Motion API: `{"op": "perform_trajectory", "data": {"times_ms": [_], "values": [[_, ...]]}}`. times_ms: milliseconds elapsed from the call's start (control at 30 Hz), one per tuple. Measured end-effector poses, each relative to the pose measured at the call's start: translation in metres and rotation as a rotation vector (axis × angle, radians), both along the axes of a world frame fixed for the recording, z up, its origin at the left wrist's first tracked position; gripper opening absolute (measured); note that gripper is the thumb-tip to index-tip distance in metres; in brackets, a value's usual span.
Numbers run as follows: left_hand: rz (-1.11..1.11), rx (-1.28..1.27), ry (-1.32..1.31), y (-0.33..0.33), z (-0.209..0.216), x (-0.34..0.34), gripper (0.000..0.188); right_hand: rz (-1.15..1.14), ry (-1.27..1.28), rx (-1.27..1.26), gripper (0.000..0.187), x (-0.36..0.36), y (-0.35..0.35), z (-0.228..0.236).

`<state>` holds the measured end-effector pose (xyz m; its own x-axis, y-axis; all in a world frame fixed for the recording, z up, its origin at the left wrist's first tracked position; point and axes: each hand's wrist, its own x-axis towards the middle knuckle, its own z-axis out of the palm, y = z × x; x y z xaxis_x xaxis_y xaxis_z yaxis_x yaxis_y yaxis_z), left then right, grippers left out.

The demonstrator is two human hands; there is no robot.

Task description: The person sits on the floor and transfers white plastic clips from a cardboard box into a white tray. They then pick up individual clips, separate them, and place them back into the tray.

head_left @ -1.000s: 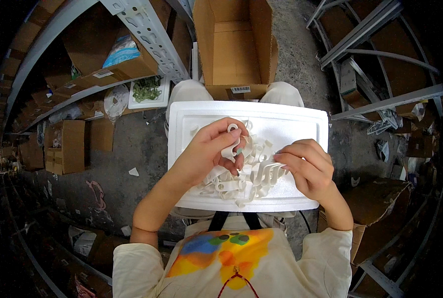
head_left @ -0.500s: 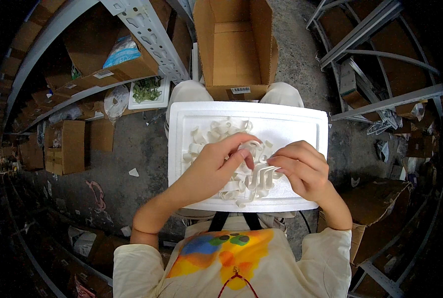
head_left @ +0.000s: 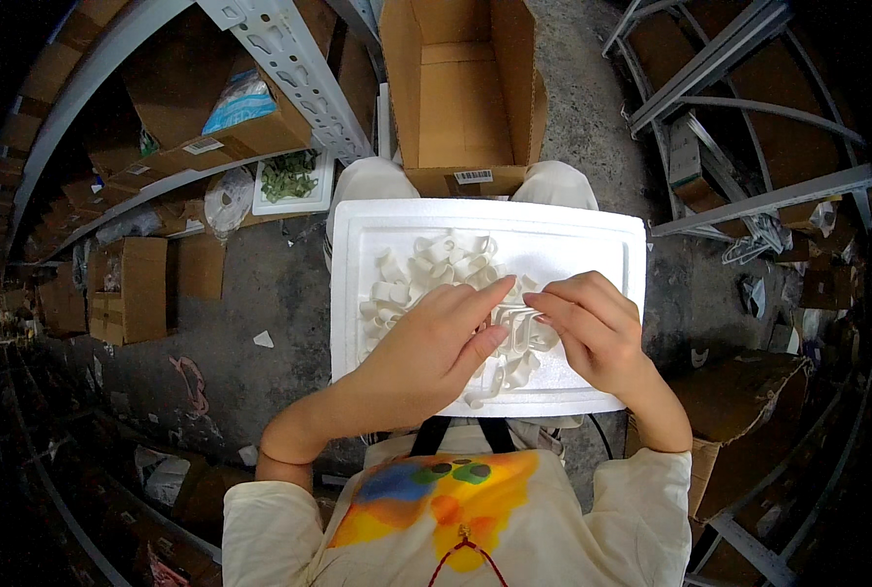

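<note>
Clearly, white strips [head_left: 526,334] in right hand [head_left: 597,331]

So the strips [head_left: 446,256] were white, narrow and all curled up into loops and wavy bends, dumped in a loose heap on the white tray [head_left: 602,235], mostly left of its middle and facing every which way. A few more sat nested together in a bunch [head_left: 520,333], pinched in the right hand [head_left: 593,333] at the heap's right side, with the left hand [head_left: 446,338] partly hiding the pile.
</note>
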<state>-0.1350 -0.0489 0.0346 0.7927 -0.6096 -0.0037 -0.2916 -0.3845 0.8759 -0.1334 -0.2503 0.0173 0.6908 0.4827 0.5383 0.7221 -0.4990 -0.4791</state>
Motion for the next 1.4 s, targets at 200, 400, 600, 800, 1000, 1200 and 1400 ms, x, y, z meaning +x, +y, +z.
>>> {"op": "perform_trajectory", "data": {"times_ms": [200, 400, 600, 800, 1000, 1200, 1400], "values": [[-0.031, 0.067, -0.077, -0.003, 0.002, 0.000, 0.044, -0.012, -0.003, -0.018, 0.026, 0.000, -0.001, 0.000], [-0.062, 0.077, -0.051, -0.004, 0.010, -0.002, 0.063, 0.019, -0.002, -0.013, 0.028, 0.001, -0.007, 0.003], [0.010, 0.011, -0.067, -0.007, 0.005, -0.004, 0.060, -0.038, -0.052, 0.002, 0.028, 0.003, -0.011, -0.001], [0.111, -0.055, -0.222, -0.015, -0.008, -0.003, 0.054, -0.111, -0.047, 0.015, 0.025, 0.002, -0.010, -0.001], [0.152, -0.041, -0.246, -0.018, -0.015, -0.002, 0.053, -0.124, -0.072, 0.047, 0.031, 0.002, -0.010, -0.002], [0.141, -0.054, -0.280, -0.018, -0.017, 0.001, 0.053, -0.128, -0.040, 0.073, 0.031, 0.001, -0.010, -0.004], [0.105, -0.039, -0.319, -0.020, -0.018, 0.004, 0.052, -0.148, -0.048, 0.075, 0.028, 0.000, -0.013, -0.008]]}}
